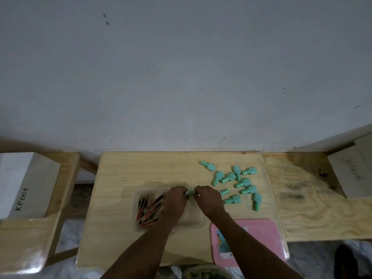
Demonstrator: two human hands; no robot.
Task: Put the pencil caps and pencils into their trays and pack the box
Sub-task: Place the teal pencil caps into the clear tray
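Head view looks down on a pale wooden surface (141, 170) set against a grey wall, and I take the clear tray (193, 218) at its middle as my landmark. Both my hands meet just over the tray's far edge. My left hand (174, 202) has its grip pressed together on something small at the fingertips; I cannot tell exactly what, though a tiny pale tip shows there. My right hand (208, 200) has its grip pinching a green pencil cap (190, 193), which sits between the two hands and touches both.

Inside the tray, in its left part, lies a loose heap of red and black pencils (149, 210), partly hidden under my left wrist. Beyond the tray to the right, the other green pencil caps (237, 182) lie scattered on the bare wood, some touching one another. Just beside the tray's near right corner rests a pink box (257, 242), with my right forearm crossing it. Well apart to the tray's left stands a white carton (22, 184) marked KP003.
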